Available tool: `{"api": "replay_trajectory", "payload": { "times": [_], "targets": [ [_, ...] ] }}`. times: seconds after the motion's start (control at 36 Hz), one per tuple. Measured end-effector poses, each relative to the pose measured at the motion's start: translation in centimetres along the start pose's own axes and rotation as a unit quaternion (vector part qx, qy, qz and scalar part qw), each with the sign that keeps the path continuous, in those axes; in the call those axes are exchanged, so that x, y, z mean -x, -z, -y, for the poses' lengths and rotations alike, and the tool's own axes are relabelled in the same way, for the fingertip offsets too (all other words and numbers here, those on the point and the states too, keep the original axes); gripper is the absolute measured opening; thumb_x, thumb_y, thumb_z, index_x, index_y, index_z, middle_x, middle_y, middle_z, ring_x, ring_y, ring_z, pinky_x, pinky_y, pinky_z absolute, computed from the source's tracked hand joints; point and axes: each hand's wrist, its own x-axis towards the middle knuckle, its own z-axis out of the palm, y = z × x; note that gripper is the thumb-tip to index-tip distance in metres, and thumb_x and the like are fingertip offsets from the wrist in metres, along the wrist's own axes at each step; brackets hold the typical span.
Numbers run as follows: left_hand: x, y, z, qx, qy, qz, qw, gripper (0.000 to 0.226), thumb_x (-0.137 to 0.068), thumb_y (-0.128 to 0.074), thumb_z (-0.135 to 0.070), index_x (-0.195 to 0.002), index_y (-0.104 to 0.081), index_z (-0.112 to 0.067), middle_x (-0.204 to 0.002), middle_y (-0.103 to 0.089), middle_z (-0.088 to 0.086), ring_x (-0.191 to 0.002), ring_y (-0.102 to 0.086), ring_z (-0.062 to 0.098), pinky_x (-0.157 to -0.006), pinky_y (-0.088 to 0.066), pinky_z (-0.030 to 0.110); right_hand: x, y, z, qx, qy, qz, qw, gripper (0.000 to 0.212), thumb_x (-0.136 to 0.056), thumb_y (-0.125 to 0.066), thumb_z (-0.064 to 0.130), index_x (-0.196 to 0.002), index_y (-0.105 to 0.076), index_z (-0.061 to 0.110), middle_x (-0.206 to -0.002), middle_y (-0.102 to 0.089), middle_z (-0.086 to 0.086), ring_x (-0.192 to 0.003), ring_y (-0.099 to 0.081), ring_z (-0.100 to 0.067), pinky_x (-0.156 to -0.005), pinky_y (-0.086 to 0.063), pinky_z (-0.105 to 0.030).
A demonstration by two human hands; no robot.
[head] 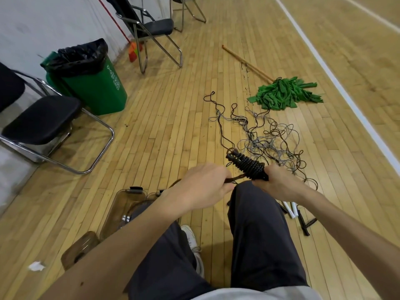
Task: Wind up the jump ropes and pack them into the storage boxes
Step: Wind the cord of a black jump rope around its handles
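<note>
- The right hand is closed round the near end of the bundle, a black rope coiled tightly around its handles. The far end sticks up and away from the person.
- The left hand has its fingers curled and pinches the loose strand that leaves the bundle just beside the right hand.
- The bundle is in the air above the person's right knee, between the two hands.
- On the floor just beyond it lies a tangle of black and grey ropes, running out toward the mop.
- More handles, white and black, lie on the floor under the right forearm.
- A clear tinted box stands open on the floor below the left forearm, partly hidden by it. Something small lies inside; I cannot tell what.
- A second tinted piece lies nearer the person; box or lid, I cannot tell.
- By the floor's wall edge stand a green bin and chairs.
</note>
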Motion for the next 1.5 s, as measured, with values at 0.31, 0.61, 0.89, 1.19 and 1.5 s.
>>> {"api": "replay_trajectory", "payload": {
  "times": [0.31, 0.61, 0.89, 1.19, 1.5],
  "targets": [
    [-0.3, 3.9, -0.9, -0.200, -0.088, -0.063, 0.974, 0.030, -0.101, -0.052, -0.044, -0.117, -0.061, -0.022, -0.084, -0.050, -0.006, -0.078, -0.049, 0.015, -0.063, -0.035, 0.027, 0.9, 0.0, 1.5, -0.010, 0.033, 0.151, 0.988, 0.020, -0.093, -0.066, 0.019, -0.075, -0.058, 0.013, -0.062, -0.058, 0.001, -0.051, -0.050, -0.013, -0.053, -0.040, -0.026],
    [-0.6, 4.3, -0.1, -0.138, -0.147, -0.042, 0.979, 0.024, -0.094, -0.061, -0.048, -0.098, -0.061, -0.025, -0.075, -0.050, -0.015, -0.080, -0.049, 0.009, -0.076, -0.048, 0.031, 2.9, -0.2, 2.7, 0.018, 0.092, 0.224, 0.970, 0.029, -0.091, -0.066, 0.021, -0.064, -0.057, 0.016, -0.056, -0.055, 0.005, -0.047, -0.045, -0.007, -0.055, -0.038, -0.020],
    [-1.7, 5.2, 1.6, -0.057, -0.116, -0.001, 0.992, 0.032, -0.083, -0.073, -0.053, -0.097, -0.073, -0.024, -0.088, -0.064, -0.015, -0.087, -0.056, 0.006, -0.082, -0.051, 0.036, 4.9, 0.3, 3.5, -0.013, 0.160, 0.261, 0.952, 0.033, -0.096, -0.065, 0.020, -0.066, -0.056, 0.011, -0.058, -0.052, 0.005, -0.048, -0.043, -0.005, -0.055, -0.036, -0.015],
    [-1.8, 3.6, 2.8, 0.101, -0.099, 0.076, 0.987, 0.028, -0.077, -0.081, -0.042, -0.093, -0.078, -0.019, -0.085, -0.071, -0.012, -0.083, -0.062, 0.000, -0.085, -0.055, 0.035, 6.1, -0.6, 3.2, -0.048, 0.200, 0.307, 0.929, 0.037, -0.097, -0.065, 0.030, -0.066, -0.056, 0.012, -0.062, -0.054, 0.002, -0.057, -0.046, -0.023, -0.062, -0.040, -0.037],
    [-1.3, 2.3, 4.3, 0.364, -0.090, 0.128, 0.918, 0.010, -0.081, -0.078, -0.023, -0.085, -0.076, -0.015, -0.071, -0.070, 0.005, -0.056, -0.056, 0.017, -0.052, -0.047, 0.026, 6.9, 0.0, 3.6, -0.138, 0.230, 0.301, 0.915, 0.037, -0.098, -0.066, 0.027, -0.070, -0.056, 0.004, -0.062, -0.052, -0.005, -0.060, -0.046, -0.034, -0.062, -0.038, -0.047]
  ]
}}
